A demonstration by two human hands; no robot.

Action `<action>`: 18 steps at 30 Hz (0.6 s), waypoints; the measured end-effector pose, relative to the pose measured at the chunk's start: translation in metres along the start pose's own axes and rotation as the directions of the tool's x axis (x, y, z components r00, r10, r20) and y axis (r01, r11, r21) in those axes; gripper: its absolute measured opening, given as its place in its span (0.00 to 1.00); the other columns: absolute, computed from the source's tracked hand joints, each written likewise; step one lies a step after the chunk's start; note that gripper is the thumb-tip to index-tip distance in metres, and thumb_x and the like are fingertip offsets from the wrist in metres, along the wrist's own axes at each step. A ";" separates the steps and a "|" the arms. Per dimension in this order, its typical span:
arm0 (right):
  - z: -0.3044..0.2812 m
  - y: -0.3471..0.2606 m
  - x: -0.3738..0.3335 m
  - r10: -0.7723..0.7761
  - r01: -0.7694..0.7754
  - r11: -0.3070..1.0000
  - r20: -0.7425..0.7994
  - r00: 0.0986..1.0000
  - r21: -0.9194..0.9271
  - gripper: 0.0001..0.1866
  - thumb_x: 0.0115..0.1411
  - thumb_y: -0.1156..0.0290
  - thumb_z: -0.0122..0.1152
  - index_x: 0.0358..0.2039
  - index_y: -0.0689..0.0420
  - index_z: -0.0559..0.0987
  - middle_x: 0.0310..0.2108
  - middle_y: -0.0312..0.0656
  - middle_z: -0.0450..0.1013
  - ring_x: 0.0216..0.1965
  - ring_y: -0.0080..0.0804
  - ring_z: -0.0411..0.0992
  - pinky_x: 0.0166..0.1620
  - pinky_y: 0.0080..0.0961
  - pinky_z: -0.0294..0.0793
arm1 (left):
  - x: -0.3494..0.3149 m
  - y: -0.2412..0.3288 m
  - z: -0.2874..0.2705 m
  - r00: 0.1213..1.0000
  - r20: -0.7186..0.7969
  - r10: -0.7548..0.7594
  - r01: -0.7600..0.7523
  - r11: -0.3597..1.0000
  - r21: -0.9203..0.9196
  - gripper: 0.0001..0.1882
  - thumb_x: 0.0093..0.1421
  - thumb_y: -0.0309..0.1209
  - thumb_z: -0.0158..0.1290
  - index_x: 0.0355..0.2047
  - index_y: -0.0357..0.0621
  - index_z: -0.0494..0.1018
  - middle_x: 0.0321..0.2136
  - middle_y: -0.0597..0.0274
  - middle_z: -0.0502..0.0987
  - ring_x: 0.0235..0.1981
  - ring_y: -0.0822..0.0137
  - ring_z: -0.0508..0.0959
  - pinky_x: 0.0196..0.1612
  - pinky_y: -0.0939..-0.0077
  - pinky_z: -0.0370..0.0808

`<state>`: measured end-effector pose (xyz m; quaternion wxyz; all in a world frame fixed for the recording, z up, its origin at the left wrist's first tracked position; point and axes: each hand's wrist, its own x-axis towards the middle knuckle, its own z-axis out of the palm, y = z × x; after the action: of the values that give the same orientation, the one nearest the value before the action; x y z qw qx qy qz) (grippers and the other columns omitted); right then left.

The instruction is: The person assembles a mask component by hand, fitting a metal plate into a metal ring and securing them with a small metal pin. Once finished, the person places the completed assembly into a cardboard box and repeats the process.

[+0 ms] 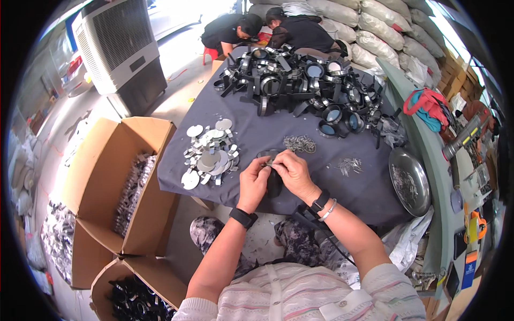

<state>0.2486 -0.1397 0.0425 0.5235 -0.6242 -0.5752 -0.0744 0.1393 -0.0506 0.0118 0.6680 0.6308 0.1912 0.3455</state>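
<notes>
My left hand (pixel 253 181) and my right hand (pixel 294 172) meet over the near part of the cloth-covered table (pixel 332 192). Between them is a black ringed part (pixel 274 186), mostly hidden by my fingers. My left fingers are closed on it. The right thumb and forefinger pinch at its top, where something small and silvery shows, too small to name. Just beyond my hands lies a small heap of metal rings (pixel 300 143). Flat silver discs with tabs (pixel 210 159) are heaped to the left. Thin metal pins (pixel 350 166) lie scattered to the right.
Many black ringed parts (pixel 300 80) are piled at the table's far side. A steel dish (pixel 409 182) of pins sits at the right edge. Cardboard boxes (pixel 99 171) of parts stand left, near an air cooler (pixel 120 53). Two people (pixel 302 32) crouch beyond the table.
</notes>
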 end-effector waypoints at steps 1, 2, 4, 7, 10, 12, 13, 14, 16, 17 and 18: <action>0.000 0.001 0.000 -0.009 0.009 1.000 0.007 1.000 0.003 0.07 0.50 0.83 0.59 0.28 0.60 0.72 0.27 0.42 0.70 0.28 0.42 0.72 0.31 0.31 0.71 | 0.000 -0.001 0.001 1.000 -0.012 0.005 -0.005 1.000 -0.003 0.11 0.60 0.25 0.50 0.43 0.39 0.74 0.18 0.72 0.70 0.15 0.83 0.65 0.17 0.84 0.63; 0.000 0.002 0.000 -0.016 0.016 1.000 0.013 1.000 0.003 0.06 0.50 0.83 0.59 0.29 0.60 0.72 0.27 0.43 0.70 0.28 0.42 0.72 0.31 0.32 0.71 | 0.000 -0.003 0.002 1.000 -0.022 0.008 -0.008 1.000 -0.008 0.12 0.59 0.24 0.51 0.44 0.39 0.74 0.19 0.73 0.70 0.16 0.84 0.65 0.18 0.85 0.63; 0.002 0.001 0.001 -0.017 0.017 1.000 0.020 1.000 0.018 0.06 0.50 0.81 0.59 0.28 0.60 0.72 0.26 0.44 0.70 0.29 0.44 0.72 0.31 0.33 0.70 | 0.001 -0.002 0.001 0.999 -0.034 0.021 -0.023 0.999 -0.034 0.11 0.59 0.24 0.50 0.43 0.39 0.74 0.18 0.74 0.70 0.16 0.84 0.64 0.17 0.87 0.61; -0.004 0.002 0.000 -0.009 0.009 1.000 0.022 1.000 0.004 0.05 0.51 0.80 0.59 0.28 0.60 0.72 0.26 0.44 0.70 0.28 0.46 0.72 0.30 0.34 0.70 | 0.003 0.003 0.002 0.996 -0.041 0.083 -0.079 0.993 0.087 0.10 0.61 0.23 0.47 0.42 0.39 0.74 0.18 0.74 0.69 0.14 0.84 0.63 0.15 0.87 0.61; -0.022 0.002 -0.005 0.046 -0.044 0.997 0.021 0.999 -0.059 0.03 0.54 0.78 0.61 0.28 0.61 0.75 0.25 0.42 0.70 0.25 0.39 0.71 0.29 0.29 0.69 | 0.000 0.008 0.006 0.998 -0.056 -0.017 0.017 1.000 -0.003 0.10 0.60 0.23 0.49 0.42 0.38 0.73 0.20 0.73 0.70 0.17 0.84 0.63 0.17 0.87 0.60; -0.049 0.010 -0.010 0.106 -0.105 0.981 -0.002 0.994 -0.163 0.03 0.53 0.78 0.61 0.28 0.61 0.75 0.24 0.43 0.70 0.25 0.39 0.71 0.29 0.29 0.69 | 0.001 0.009 0.007 0.997 -0.058 -0.059 0.060 0.998 0.017 0.09 0.61 0.22 0.48 0.41 0.39 0.73 0.20 0.74 0.69 0.16 0.84 0.63 0.17 0.86 0.60; -0.067 0.013 -0.012 0.141 -0.141 0.970 -0.013 0.990 -0.200 0.03 0.53 0.78 0.61 0.27 0.61 0.75 0.24 0.43 0.70 0.25 0.39 0.71 0.30 0.29 0.69 | 0.002 0.007 0.008 0.997 -0.047 -0.058 0.059 0.998 0.012 0.09 0.61 0.22 0.48 0.41 0.39 0.73 0.20 0.74 0.69 0.16 0.84 0.63 0.17 0.86 0.60; -0.083 0.016 -0.014 0.186 -0.181 0.949 -0.004 0.983 -0.258 0.03 0.53 0.77 0.60 0.27 0.61 0.75 0.25 0.44 0.71 0.27 0.43 0.72 0.31 0.32 0.70 | 0.002 0.004 0.005 0.998 -0.050 -0.043 0.043 0.999 0.001 0.08 0.61 0.22 0.48 0.40 0.39 0.73 0.20 0.74 0.69 0.16 0.84 0.63 0.17 0.86 0.60; -0.118 0.029 -0.019 0.271 -0.236 0.898 0.043 0.962 -0.372 0.03 0.53 0.76 0.60 0.27 0.60 0.75 0.26 0.45 0.71 0.29 0.47 0.72 0.33 0.36 0.71 | 0.003 0.003 0.005 0.998 -0.055 -0.020 0.021 1.000 0.007 0.08 0.61 0.22 0.47 0.40 0.39 0.73 0.18 0.75 0.67 0.16 0.84 0.62 0.16 0.86 0.59; -0.132 0.035 -0.023 0.313 -0.249 0.871 0.087 0.946 -0.423 0.03 0.53 0.76 0.59 0.27 0.60 0.75 0.26 0.46 0.71 0.30 0.47 0.72 0.34 0.36 0.71 | 0.003 0.002 0.005 0.998 -0.051 -0.023 0.024 1.000 0.006 0.08 0.61 0.22 0.47 0.40 0.39 0.73 0.18 0.75 0.67 0.16 0.84 0.62 0.16 0.86 0.59; -0.141 0.037 -0.030 0.353 -0.256 0.825 0.106 0.930 -0.504 0.02 0.51 0.78 0.58 0.27 0.60 0.76 0.28 0.47 0.72 0.31 0.49 0.72 0.35 0.38 0.72 | 0.003 0.000 0.004 0.998 -0.056 -0.011 0.012 1.000 0.028 0.08 0.61 0.22 0.47 0.40 0.39 0.73 0.18 0.75 0.67 0.15 0.84 0.62 0.16 0.85 0.59</action>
<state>0.3403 -0.2548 0.0627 0.2977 -0.8227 -0.4793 -0.0689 0.1443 -0.0512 0.0131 0.6554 0.6292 0.2181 0.3564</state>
